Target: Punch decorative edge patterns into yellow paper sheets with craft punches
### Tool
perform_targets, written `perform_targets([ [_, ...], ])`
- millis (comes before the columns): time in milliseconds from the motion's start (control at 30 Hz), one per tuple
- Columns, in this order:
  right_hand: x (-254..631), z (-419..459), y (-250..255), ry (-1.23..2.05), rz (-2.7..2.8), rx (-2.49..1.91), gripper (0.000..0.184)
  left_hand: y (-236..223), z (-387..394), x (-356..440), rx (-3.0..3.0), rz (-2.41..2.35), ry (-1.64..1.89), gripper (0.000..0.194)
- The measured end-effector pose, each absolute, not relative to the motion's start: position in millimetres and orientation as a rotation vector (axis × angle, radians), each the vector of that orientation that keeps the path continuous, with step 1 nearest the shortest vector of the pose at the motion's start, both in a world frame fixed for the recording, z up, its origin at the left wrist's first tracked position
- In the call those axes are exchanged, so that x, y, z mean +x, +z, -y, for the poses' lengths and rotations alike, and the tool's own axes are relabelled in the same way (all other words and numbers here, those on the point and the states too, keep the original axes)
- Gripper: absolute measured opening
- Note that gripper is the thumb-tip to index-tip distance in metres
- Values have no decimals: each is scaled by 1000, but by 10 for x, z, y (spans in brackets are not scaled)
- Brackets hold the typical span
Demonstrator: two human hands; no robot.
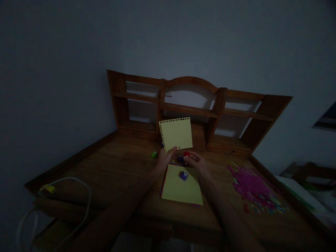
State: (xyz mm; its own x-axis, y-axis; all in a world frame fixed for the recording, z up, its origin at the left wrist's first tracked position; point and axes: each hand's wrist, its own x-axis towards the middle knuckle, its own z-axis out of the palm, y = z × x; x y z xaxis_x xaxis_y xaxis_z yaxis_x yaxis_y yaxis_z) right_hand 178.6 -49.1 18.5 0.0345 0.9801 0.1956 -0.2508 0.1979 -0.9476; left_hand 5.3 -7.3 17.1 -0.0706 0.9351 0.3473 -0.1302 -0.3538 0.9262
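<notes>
Largest of all, a pale wall, dim and bluish. Next, a brown wooden surface, with a raised wooden rim along both sides. At its back, a wooden shelf unit with an arched top in the middle and open compartments to either side. On the left, a white cable looping over the front edge, with a small yellow piece close by its far end. On the right, well apart from the hands, a loose heap of pink strips, with small mixed-colour bits along its near side. In front, a square stack of paper, pale yellow on top, red and blue at the edges.

Beyond the stack, raised and tilted to face forward, a pale yellow sheet. At its lower edge, left hand pinching it, thumb across the front. Just below and right of that edge, right hand with fingertips closed around a red punch; cannot tell whether touching the sheet. On top of the stack, a purple punch. Between the hands, a dark punch; just left of the left hand, a green punch. Smallest, dark holes in rows along the sheet's top and left edges, shapes mostly too small to tell.
</notes>
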Motion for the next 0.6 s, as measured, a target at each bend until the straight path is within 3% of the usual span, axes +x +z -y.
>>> perform_targets([
  [600,1722,559,223,1190,1148,-849,37,226,188,103,1386,-905,1474,37],
])
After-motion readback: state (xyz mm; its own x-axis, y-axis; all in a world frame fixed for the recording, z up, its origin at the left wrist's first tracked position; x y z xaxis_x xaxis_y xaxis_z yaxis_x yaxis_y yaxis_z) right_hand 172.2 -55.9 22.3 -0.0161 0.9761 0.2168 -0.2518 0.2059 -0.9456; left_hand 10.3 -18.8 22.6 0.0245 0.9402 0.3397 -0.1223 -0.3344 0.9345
